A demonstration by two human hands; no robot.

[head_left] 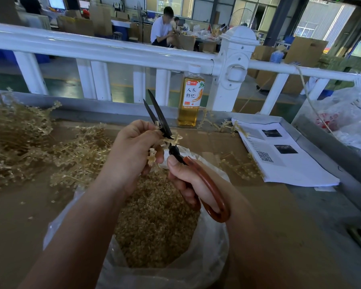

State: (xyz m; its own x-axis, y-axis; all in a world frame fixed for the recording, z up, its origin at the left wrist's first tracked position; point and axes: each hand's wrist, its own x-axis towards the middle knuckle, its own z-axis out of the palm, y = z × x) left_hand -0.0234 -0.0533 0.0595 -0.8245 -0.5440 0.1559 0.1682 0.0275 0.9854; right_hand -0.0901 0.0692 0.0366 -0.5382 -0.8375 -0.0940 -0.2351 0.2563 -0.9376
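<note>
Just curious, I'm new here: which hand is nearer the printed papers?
Right. The right hand, gripping scissors, is left of the papers; the left hand lies farther left.

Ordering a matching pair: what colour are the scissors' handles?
Reddish-brown; the scissors have black blades. The head view shows it best, with the right hand gripping them.

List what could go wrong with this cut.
1. The left hand pinches the sprue right against the blades of the scissors, so a finger could get nicked.
2. Cut bits may spring past the bag below and land on the cardboard.
3. The blade tips point toward the bottle; a careless swing might knock it over.
</note>
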